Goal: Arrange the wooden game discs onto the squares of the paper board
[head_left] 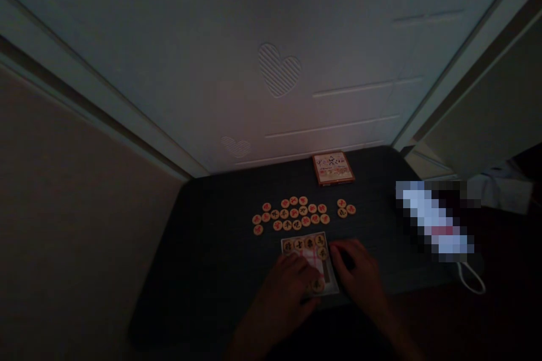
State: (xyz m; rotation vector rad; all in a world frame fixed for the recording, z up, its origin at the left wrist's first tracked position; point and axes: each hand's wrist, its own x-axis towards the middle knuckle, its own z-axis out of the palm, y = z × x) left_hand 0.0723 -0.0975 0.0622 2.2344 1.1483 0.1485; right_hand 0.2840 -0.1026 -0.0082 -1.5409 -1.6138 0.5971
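Note:
A small paper game board (312, 254) lies near the front of a dark table (212, 259). Several round wooden chess pieces (309, 243) sit along the board's far edge. My left hand (292, 282) rests on the board's left half, fingers curled over it near a piece at the front edge (317, 286). Just right of the board, my right hand (358, 276) lies palm down on the table, its fingers loosely bent and its fingertips by the board's right edge. Several more round pieces (292, 214) lie spread in rows behind the board.
A small square box (333, 168) stands at the table's far edge against a pale wall with heart patterns (278, 73). Three separate pieces (345, 208) lie right of the main group. A blurred white object (436, 223) and a white cord (472, 279) lie at the right.

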